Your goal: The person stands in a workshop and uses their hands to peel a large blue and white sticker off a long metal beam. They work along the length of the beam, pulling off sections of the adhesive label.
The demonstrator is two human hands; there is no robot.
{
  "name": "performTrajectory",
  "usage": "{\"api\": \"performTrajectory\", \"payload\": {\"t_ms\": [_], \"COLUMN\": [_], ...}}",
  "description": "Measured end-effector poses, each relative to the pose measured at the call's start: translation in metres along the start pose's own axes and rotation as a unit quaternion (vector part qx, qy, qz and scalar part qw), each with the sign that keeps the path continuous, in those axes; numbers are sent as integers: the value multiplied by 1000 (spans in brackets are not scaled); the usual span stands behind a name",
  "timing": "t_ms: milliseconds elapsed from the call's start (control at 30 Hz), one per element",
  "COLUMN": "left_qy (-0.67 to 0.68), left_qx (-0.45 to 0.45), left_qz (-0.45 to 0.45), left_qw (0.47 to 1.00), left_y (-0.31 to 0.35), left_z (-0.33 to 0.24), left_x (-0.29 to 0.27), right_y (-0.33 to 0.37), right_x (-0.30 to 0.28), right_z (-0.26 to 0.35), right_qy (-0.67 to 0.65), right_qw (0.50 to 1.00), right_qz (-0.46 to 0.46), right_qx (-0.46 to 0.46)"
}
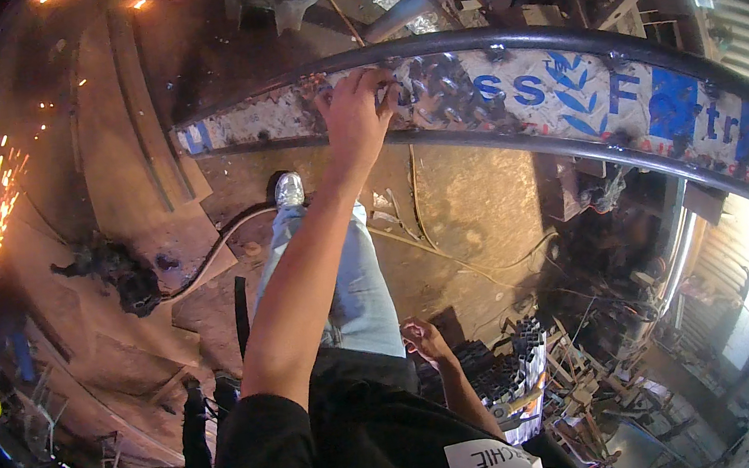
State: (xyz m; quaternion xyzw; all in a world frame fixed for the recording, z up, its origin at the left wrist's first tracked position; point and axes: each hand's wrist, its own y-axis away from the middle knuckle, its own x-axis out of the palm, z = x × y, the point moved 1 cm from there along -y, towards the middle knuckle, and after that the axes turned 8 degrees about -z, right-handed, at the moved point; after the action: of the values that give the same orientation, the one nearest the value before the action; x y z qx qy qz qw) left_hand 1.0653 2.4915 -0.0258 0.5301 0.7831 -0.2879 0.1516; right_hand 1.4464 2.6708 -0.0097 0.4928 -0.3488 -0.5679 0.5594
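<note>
A long beam [507,91] with dark rounded metal edges crosses in front of me, its top covered by a worn white printed sheet with blue lettering. My left hand [359,109] reaches onto this sheet with bent, closed fingers; what lies under the fingertips is hidden. Just to the right of it several small dark metal pieces [441,90] are scattered on the sheet. More dark bits lie beside the hand on its left. My right hand [425,338] hangs low near my waist, fingers loosely curled and apart, with nothing visible in it.
Orange sparks [4,200] fly at the far left. Flat brown sheets [113,126] lie on the floor there. A hose [217,244] runs near my shoe, and a thin cable [452,257] crosses the floor. Stacked metal profiles [525,356] and scrap [599,384] sit at right.
</note>
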Motion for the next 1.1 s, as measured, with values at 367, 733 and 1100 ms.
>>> {"api": "performTrajectory", "payload": {"t_ms": [367, 733, 1100], "left_qy": [-48, -56, -69], "left_qx": [195, 386, 309], "left_qz": [22, 105, 87], "left_qw": [979, 915, 944], "left_y": [-20, -42, -30], "left_z": [5, 26, 39], "left_x": [2, 13, 8], "right_y": [-5, -11, -14], "right_x": [0, 0, 5], "right_z": [-12, -18, -1], "right_qy": [-20, 35, 62], "right_qw": [1000, 999, 997], "right_qz": [15, 19, 21], "right_qx": [3, 11, -36]}}
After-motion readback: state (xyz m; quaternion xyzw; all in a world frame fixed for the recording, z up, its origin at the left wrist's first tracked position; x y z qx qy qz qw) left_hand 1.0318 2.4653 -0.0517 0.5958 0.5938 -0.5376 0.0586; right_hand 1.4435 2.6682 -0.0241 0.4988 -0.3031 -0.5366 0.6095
